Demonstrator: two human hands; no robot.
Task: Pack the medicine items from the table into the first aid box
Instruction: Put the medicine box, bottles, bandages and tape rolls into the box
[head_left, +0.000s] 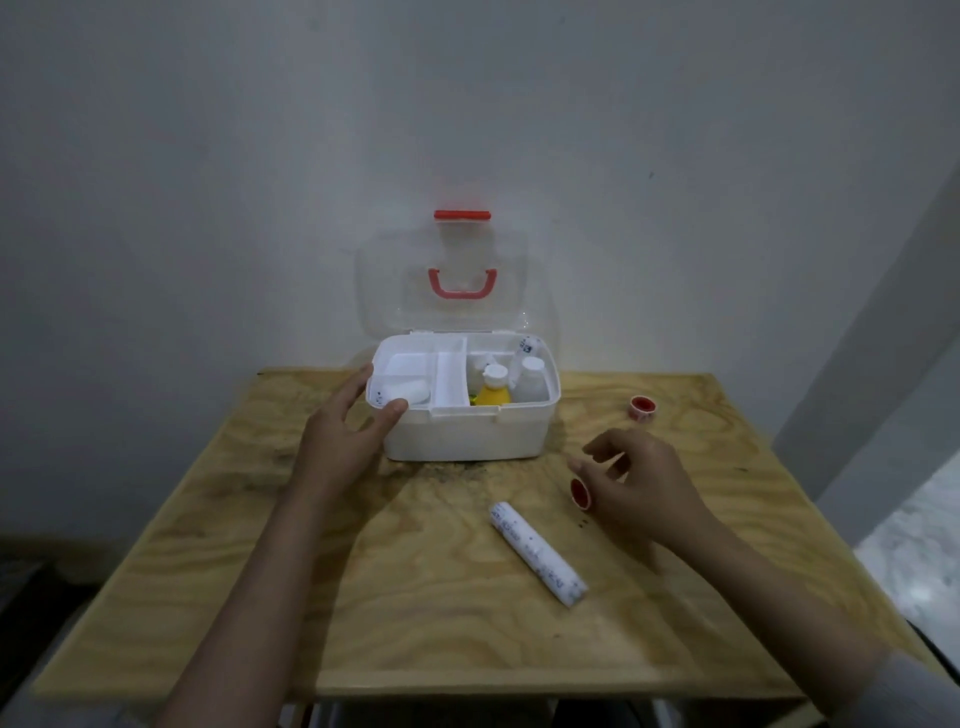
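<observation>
Left hand (345, 421) rests relaxed against the white plastic first aid box (465, 415); right hand (631, 480) pinches a small red-cored tape roll (580, 492), which could slip toward six o'clock if that pinch loosens.

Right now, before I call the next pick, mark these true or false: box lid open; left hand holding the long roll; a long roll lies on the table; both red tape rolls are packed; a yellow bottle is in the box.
1. The first aid box has its lid up: true.
2. The left hand holds the long white roll: false; it rests against the box's left front corner.
3. The long white roll lies on the table: true.
4. Both red tape rolls are packed: false; one red tape roll sits on the table, the other is at the right hand.
5. A yellow bottle stands in the box: true.
</observation>
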